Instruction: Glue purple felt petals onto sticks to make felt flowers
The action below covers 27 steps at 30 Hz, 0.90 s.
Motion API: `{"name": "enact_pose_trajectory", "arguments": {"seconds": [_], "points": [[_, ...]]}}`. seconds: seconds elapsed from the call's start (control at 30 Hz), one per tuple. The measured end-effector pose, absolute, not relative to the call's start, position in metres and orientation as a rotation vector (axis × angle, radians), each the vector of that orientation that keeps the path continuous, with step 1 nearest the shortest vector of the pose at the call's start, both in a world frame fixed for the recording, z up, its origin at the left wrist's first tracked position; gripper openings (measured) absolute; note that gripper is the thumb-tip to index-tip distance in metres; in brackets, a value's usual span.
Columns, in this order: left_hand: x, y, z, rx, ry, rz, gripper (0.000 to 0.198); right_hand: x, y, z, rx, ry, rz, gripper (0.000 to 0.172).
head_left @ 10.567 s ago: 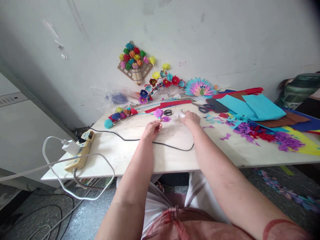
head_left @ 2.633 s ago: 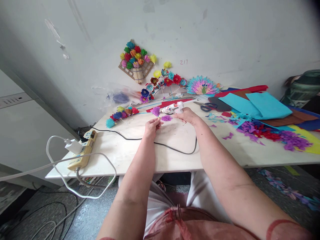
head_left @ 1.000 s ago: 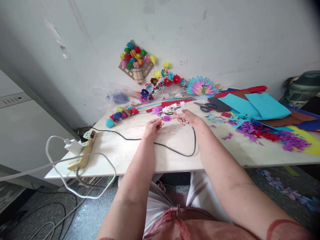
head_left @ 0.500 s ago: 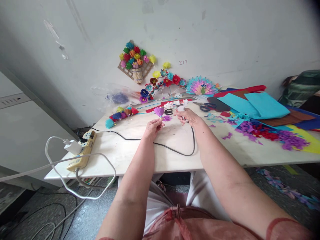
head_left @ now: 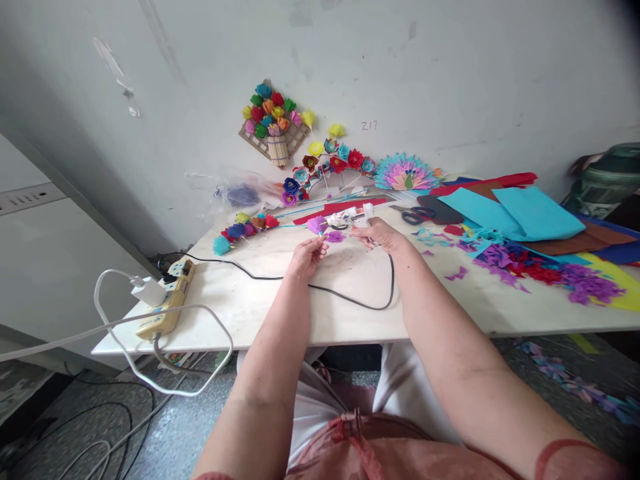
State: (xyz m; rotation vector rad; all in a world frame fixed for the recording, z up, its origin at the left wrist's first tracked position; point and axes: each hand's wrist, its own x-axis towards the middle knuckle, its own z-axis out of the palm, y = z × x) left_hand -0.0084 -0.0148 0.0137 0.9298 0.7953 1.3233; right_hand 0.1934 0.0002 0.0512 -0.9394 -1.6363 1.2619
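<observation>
My left hand [head_left: 309,256] pinches the stem of a purple paper flower [head_left: 317,225], whose petals stand above my fingertips. In my right hand [head_left: 376,233] is a white glue gun [head_left: 356,213], its nozzle end pointing left at the flower. Nozzle and petals look very near each other; whether they touch I cannot tell. Between my hands, purple paper petals [head_left: 335,237] lie on the table. Black-handled scissors behind the glue gun are mostly hidden. A black cord [head_left: 345,299] loops from the gun across the tabletop.
A power strip [head_left: 167,310] with a white charger and cable sits at the table's left edge. Finished paper flowers [head_left: 245,230] lie at the back left. On the right are scissors [head_left: 419,215], cut scraps [head_left: 540,267] and turquoise sheets [head_left: 537,213].
The glue gun has come left to the flower, covering the small scissors. The flower in my left hand has tilted and sits slightly lower.
</observation>
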Motion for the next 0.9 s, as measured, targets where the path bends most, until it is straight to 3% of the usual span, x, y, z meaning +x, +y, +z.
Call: {"name": "enact_pose_trajectory", "arguments": {"seconds": [0.9], "points": [[-0.0084, -0.0112, 0.0115, 0.913, 0.812, 1.356, 0.019, 0.1914, 0.0083, 0.0468, -1.035, -1.711, 1.086, 0.034]]}}
